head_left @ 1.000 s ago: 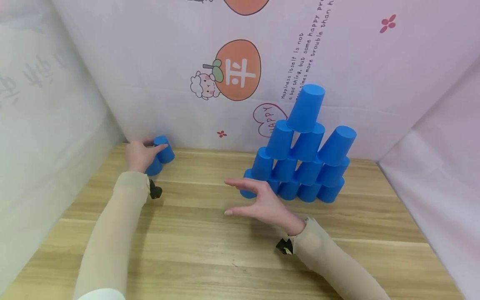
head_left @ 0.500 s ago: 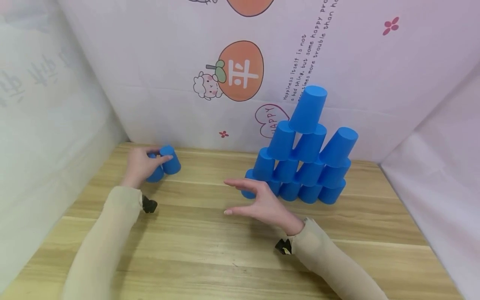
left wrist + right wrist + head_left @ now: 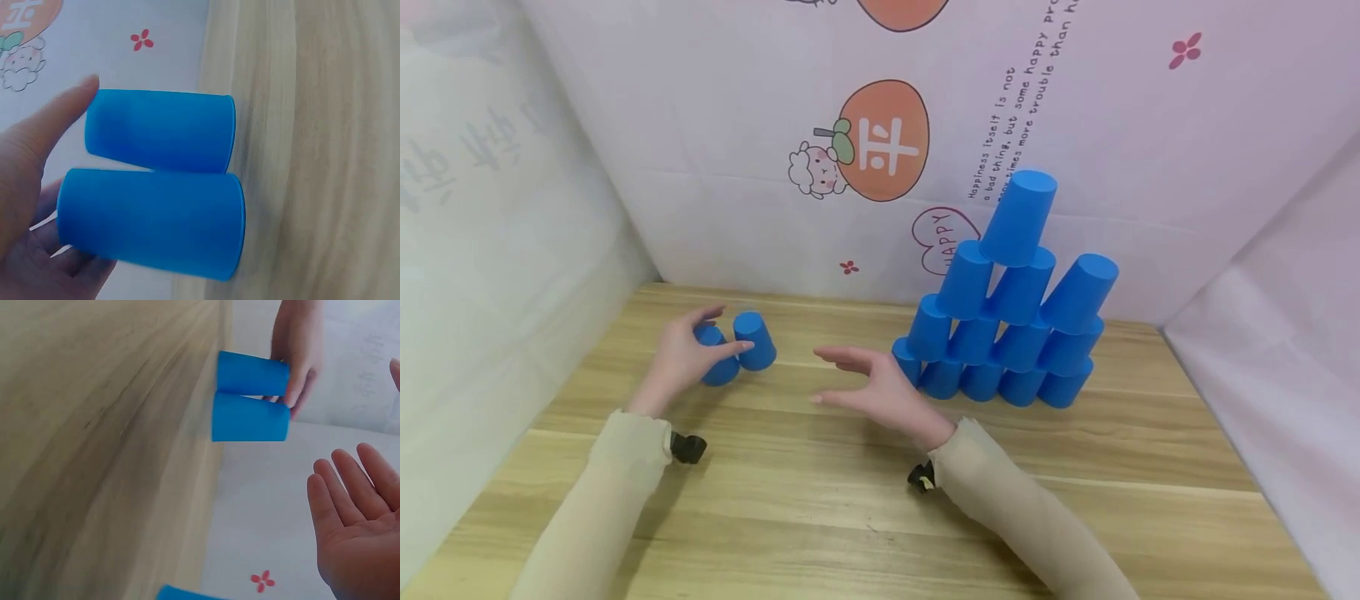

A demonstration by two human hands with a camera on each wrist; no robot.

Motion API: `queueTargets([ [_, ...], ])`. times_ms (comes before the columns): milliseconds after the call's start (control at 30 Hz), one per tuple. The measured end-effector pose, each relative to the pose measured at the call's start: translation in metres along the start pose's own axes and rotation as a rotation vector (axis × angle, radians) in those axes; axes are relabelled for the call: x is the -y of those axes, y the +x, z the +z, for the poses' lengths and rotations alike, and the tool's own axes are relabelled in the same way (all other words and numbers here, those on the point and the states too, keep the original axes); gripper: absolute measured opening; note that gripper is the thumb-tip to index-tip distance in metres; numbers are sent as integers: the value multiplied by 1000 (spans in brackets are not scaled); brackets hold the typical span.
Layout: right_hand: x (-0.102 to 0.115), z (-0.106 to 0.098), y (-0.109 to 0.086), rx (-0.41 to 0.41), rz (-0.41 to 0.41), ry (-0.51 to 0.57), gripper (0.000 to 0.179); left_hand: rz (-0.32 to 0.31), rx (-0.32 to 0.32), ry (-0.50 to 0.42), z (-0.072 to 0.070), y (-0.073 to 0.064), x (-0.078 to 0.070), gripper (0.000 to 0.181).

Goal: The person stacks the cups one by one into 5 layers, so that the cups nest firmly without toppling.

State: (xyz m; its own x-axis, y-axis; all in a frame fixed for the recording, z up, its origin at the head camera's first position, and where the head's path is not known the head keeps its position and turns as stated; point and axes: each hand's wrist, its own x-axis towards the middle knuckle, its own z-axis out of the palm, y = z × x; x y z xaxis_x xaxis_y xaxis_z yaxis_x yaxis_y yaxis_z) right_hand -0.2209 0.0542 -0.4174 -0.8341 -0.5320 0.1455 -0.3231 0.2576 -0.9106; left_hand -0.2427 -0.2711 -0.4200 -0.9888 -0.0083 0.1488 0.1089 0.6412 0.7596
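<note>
Two blue cups stand upside down side by side on the left of the table. My left hand [image 3: 685,354] curves round them, its thumb at the right cup [image 3: 755,342] and its fingers behind the left cup [image 3: 721,372]. In the left wrist view the thumb tip meets the base end of the farther cup [image 3: 162,130], while fingers pass behind the nearer cup [image 3: 153,222]. My right hand [image 3: 880,387] hovers over the table in front of a blue cup pyramid [image 3: 975,340], thumb and fingers spread apart, holding nothing; its palm shows in the right wrist view.
The pyramid of upside-down cups rises in tiers on the right, with one cup [image 3: 1018,218] on top and a gap beside it above the right end. A printed white cloth [image 3: 737,167] hangs behind the wooden table [image 3: 820,517], and white sheets flank both sides.
My left hand and the two cups have shifted toward me and to the right. The right hand stayed still at first, then moved left. The pyramid stands as before.
</note>
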Motion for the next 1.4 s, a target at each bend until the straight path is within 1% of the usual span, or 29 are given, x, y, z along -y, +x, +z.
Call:
queueTargets([
  [100,-6,7,10,-7,4,0,61,-19,-25,-32,-6,-11,3,90],
  [200,-12,15,18,-12,15,-7,61,-30,-48,-53,-13,-21,9,86],
  [267,-15,19,25,-15,33,-10,62,-48,-61,-69,-16,-26,12,81],
  [333,-17,24,33,-24,48,-21,63,-56,-76,-75,-19,-28,15,78],
  [433,-14,30,46,-32,44,-29,65,-72,-95,-65,-22,-27,17,76],
  [533,-8,37,60,-28,19,-48,66,-74,-103,-30,-25,-24,20,76],
  [600,-3,42,71,-25,2,-70,69,-74,-106,-23,-27,-23,22,75],
  [767,5,52,96,-30,-4,-128,75,-88,-93,-34,-29,-21,22,73],
  [867,6,55,106,-35,20,-119,76,-104,-70,-46,-29,-21,21,77],
  [967,3,59,112,-27,37,-96,81,-124,-54,-62,-29,-21,20,79],
  [1100,-3,68,116,-15,46,-61,85,-136,-55,-71,-30,-22,20,79],
  [1167,-5,72,116,-36,61,-43,82,-132,-52,-70,-30,-21,20,79],
  [1267,-9,80,118,-95,79,-40,75,-125,-53,-69,-30,-19,20,78],
  [1400,-10,89,121,-142,44,-83,64,-119,-57,-65,-31,-18,22,75],
])
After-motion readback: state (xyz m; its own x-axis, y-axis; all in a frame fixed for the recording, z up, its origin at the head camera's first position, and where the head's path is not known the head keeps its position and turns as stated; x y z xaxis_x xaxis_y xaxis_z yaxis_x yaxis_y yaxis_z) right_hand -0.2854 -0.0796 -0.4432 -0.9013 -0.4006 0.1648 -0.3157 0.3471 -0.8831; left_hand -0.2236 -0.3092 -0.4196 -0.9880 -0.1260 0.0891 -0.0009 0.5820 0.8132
